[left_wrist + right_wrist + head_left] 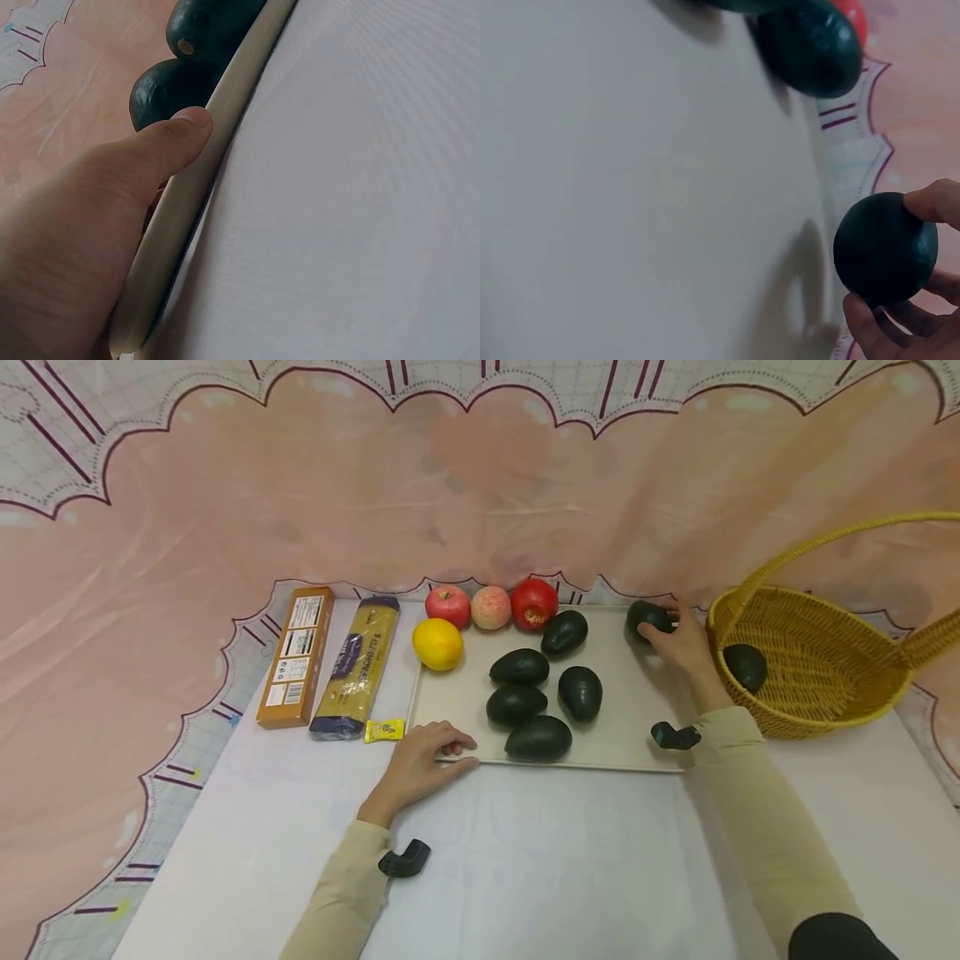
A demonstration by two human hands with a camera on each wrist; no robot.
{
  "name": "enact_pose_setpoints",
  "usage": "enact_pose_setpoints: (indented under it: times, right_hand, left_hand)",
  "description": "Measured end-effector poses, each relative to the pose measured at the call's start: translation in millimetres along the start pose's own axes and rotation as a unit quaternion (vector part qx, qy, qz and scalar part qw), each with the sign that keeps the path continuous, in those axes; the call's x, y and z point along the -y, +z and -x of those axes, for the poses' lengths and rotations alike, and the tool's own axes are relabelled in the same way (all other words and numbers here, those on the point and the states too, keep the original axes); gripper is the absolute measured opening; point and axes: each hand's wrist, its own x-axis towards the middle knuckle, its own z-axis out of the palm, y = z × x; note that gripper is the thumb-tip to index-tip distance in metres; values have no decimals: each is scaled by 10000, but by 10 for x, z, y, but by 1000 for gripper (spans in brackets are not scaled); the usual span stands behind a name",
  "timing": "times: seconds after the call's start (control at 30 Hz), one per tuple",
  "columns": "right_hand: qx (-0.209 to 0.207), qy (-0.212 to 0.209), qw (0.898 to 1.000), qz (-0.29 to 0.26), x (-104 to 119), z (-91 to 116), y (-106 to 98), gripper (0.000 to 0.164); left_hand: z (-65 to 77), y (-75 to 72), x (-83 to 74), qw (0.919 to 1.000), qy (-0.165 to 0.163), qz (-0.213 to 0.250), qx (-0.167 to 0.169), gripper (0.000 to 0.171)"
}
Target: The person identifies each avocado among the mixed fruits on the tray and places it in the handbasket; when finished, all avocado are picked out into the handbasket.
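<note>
At the back right of the tray (630,727), my right hand (686,647) grips a dark green avocado (647,620) between thumb and fingertips. The right wrist view shows this avocado (885,247) raised, its shadow on the tray. My left hand (423,764) rests at the tray's front left corner, fingers loosely bent and holding nothing. Its thumb (184,139) lies on the tray rim (225,120) in the left wrist view. Several more avocados (538,738) lie on the middle of the tray. Another avocado (745,667) sits inside the yellow wicker basket (825,722).
Along the tray's back left are a red apple (447,607), a peach (491,608), a pomegranate (535,604) and a lemon (438,644). Left of it lie a spaghetti pack (358,668), a brown box (296,657) and a small yellow packet (385,730). The basket's tall handle (825,539) arches up.
</note>
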Motion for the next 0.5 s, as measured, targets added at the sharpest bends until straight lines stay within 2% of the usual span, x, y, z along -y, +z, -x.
enact_pose_setpoints:
  times: [0.27, 0.5]
  right_hand:
    - [-150, -147, 9991, -366, 149, 135, -94, 65]
    - [-276, -322, 9974, -585, 194, 284, -144, 63]
  left_hand:
    - [-10, 4, -1, 10000, 19, 6, -31, 18]
    - [2, -15, -15, 10000, -65, 46, 23, 18]
